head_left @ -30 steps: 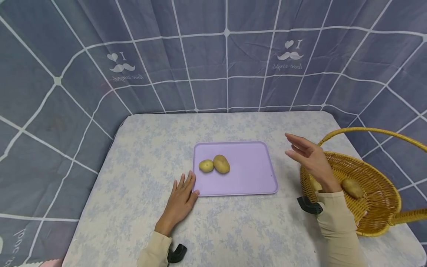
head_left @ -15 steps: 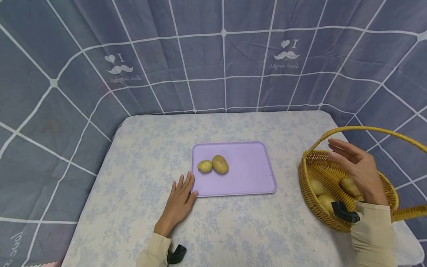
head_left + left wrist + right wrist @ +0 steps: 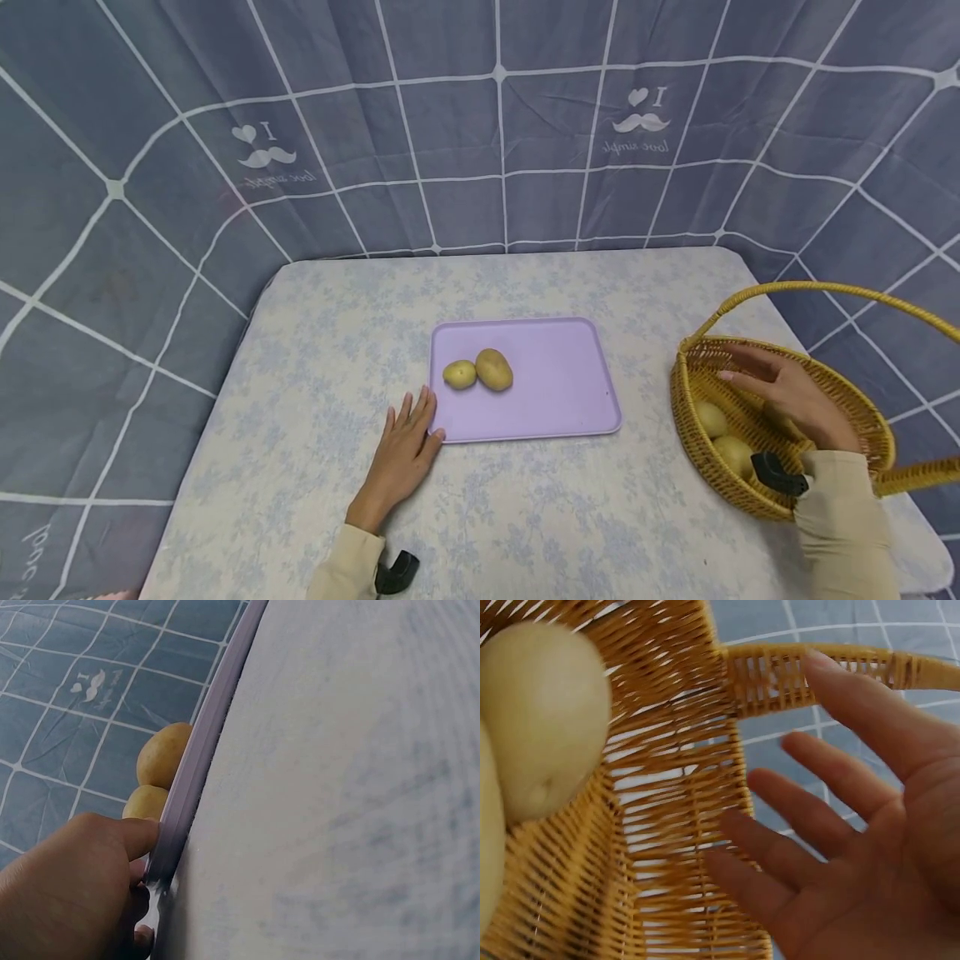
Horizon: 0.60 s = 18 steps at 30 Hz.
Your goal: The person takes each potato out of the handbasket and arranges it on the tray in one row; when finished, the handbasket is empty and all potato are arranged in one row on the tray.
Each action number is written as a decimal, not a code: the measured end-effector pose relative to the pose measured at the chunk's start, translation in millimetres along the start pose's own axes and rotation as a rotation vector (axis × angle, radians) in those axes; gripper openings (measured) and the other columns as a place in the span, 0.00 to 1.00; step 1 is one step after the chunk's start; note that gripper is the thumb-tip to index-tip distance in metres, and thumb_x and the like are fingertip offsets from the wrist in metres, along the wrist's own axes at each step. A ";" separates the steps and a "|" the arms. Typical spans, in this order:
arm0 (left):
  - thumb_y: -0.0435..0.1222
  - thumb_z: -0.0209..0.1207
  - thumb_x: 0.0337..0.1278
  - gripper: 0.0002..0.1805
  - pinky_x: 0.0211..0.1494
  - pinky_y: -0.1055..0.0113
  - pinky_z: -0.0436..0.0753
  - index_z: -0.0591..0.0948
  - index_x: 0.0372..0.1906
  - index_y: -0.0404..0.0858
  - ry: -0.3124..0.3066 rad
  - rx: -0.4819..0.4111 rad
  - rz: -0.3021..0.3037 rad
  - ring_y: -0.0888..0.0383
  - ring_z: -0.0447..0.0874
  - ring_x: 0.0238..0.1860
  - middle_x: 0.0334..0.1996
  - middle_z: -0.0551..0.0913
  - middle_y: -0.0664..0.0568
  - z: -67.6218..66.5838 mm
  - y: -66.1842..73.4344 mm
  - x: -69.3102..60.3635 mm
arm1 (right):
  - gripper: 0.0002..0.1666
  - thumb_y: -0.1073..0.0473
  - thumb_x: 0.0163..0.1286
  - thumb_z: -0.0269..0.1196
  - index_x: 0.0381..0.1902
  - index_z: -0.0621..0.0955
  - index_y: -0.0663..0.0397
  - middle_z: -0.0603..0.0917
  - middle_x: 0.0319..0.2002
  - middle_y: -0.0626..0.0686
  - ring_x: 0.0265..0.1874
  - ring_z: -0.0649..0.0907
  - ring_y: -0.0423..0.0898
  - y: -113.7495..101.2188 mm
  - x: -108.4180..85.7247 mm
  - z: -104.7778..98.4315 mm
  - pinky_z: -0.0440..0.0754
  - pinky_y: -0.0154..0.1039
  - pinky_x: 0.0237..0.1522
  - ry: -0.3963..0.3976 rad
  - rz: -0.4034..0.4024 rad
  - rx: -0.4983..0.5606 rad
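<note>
Gridded cloth (image 3: 551, 204) backs the table (image 3: 540, 525). Lower left of centre, the left hand (image 3: 400, 454) rests, fingers spread, against the purple tray (image 3: 558, 387) bearing two potatoes (image 3: 494, 370). At right, the right hand (image 3: 798, 398), fingers parted, empty, hangs over the wicker basket (image 3: 684, 417); cupping a basket potato (image 3: 732, 456) round its middle seems surest.

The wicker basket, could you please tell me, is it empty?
Not empty: potatoes lie inside the wicker basket, as the head and right wrist views show.

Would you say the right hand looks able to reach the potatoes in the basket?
Probably yes: the right hand is empty and at the open basket, with no lid over the potatoes.
</note>
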<state>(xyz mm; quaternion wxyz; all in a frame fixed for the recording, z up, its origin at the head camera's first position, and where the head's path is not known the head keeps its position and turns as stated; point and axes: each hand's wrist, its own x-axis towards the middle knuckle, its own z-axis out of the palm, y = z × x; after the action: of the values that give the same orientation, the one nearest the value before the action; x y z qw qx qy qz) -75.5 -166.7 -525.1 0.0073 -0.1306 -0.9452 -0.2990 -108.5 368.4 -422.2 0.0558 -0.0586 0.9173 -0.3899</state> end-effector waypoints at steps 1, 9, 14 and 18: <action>0.50 0.43 0.73 0.33 0.76 0.48 0.34 0.53 0.75 0.41 0.000 0.000 -0.003 0.49 0.40 0.76 0.75 0.47 0.54 -0.1 0.1 -0.2 | 0.32 0.51 0.71 0.59 0.70 0.68 0.53 0.70 0.65 0.62 0.53 0.67 0.20 0.7 1.6 1.8 0.66 0.14 0.45 -0.022 -0.024 -0.023; 0.49 0.43 0.73 0.32 0.76 0.47 0.35 0.53 0.75 0.41 0.003 0.003 -0.003 0.49 0.40 0.76 0.75 0.48 0.54 -0.6 0.4 -0.4 | 0.33 0.54 0.68 0.62 0.68 0.70 0.58 0.71 0.64 0.64 0.55 0.69 0.21 5.9 9.4 16.2 0.71 0.18 0.49 -0.202 -0.093 0.015; 0.49 0.43 0.74 0.32 0.76 0.47 0.35 0.53 0.75 0.41 0.001 0.001 -0.006 0.49 0.40 0.76 0.75 0.47 0.54 -0.1 0.0 -0.7 | 0.34 0.57 0.70 0.60 0.69 0.66 0.65 0.67 0.66 0.69 0.55 0.72 0.24 9.5 7.4 19.1 0.77 0.24 0.48 -0.355 -0.041 0.131; 0.49 0.44 0.73 0.33 0.76 0.47 0.35 0.54 0.75 0.40 0.004 -0.002 -0.003 0.48 0.40 0.76 0.75 0.48 0.53 -0.2 0.5 -1.0 | 0.36 0.60 0.70 0.59 0.68 0.61 0.74 0.64 0.65 0.75 0.51 0.74 0.23 10.1 5.6 20.1 0.80 0.30 0.47 -0.446 -0.001 0.208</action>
<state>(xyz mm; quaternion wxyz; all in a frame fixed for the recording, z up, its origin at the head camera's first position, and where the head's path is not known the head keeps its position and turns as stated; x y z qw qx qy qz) -74.3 -166.6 -524.8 0.0088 -0.1286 -0.9451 -0.3002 -111.7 360.3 -443.7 0.2623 -0.1375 0.8372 -0.4597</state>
